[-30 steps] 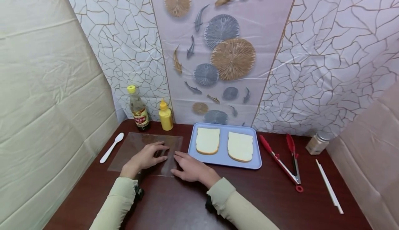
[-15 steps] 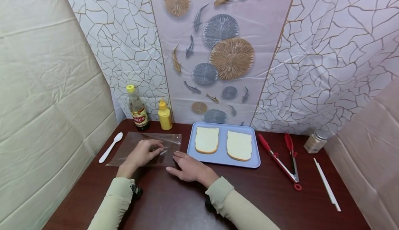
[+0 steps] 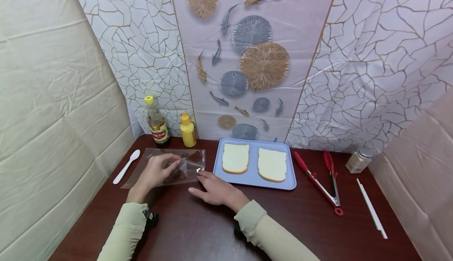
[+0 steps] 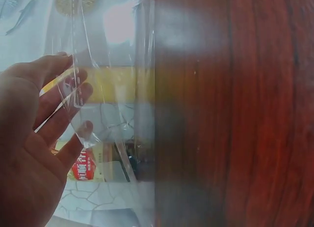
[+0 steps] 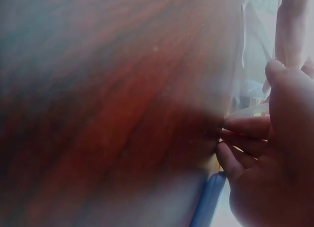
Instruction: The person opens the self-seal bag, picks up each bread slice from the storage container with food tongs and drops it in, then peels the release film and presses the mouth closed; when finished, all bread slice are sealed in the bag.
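A clear plastic bag (image 3: 192,159) lies on the dark wooden table, its film raised and creased near the right end. With thumb and fingertips my left hand (image 3: 155,170) pinches the raised film. In the left wrist view, the fingers of that left hand (image 4: 29,124) show through the transparent film (image 4: 105,89). My right hand (image 3: 216,189) rests at the bag's near right corner, its extended fingers pressing there. The right wrist view has this right hand (image 5: 265,153) with fingertips down at the table, beside the tray's blue edge (image 5: 208,197).
Two bread slices (image 3: 235,158) lie on a blue tray (image 3: 253,166) right of the bag. A sauce bottle (image 3: 158,129) and yellow squeeze bottle (image 3: 188,133) stand behind; a white spoon (image 3: 126,167) lies left. Tongs (image 3: 323,188), a shaker jar (image 3: 360,160) and white chopsticks (image 3: 372,210) are right.
My left hand has gone from spread fingers over the bag to pinching its film, and has moved left. The bag's near edge has shifted away from me. My right hand has barely moved.
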{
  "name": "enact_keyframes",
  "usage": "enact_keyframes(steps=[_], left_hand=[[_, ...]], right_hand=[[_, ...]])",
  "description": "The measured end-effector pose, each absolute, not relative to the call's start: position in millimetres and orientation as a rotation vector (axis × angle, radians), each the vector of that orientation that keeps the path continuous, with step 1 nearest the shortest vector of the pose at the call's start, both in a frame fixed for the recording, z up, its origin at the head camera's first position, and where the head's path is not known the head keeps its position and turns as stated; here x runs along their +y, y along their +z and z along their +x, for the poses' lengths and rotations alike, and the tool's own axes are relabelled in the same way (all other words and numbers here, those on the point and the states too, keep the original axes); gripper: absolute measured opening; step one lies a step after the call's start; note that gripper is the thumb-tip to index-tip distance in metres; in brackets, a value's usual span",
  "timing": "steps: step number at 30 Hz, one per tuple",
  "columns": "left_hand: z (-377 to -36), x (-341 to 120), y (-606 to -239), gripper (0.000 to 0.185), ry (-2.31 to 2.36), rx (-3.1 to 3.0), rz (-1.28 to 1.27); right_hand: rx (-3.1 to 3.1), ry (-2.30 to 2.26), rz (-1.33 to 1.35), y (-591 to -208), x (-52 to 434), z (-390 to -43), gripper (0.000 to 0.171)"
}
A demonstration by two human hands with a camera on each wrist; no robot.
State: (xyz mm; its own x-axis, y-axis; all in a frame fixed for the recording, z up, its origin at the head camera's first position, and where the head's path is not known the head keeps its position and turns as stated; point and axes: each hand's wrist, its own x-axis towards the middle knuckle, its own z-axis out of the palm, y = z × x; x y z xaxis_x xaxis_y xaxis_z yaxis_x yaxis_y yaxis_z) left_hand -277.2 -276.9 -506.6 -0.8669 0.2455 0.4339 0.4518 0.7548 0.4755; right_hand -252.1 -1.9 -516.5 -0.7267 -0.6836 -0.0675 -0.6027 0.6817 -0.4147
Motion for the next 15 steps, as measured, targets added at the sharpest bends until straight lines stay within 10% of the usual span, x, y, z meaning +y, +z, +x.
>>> enact_keyframes(steps=[15], left_hand=[[-280.0,-268.2,-512.2,0.012,-0.944,-2.636,-0.549]], right_hand=[[2.633,-1.067,-1.024,-508.1,45.6,-250.3,0.067]])
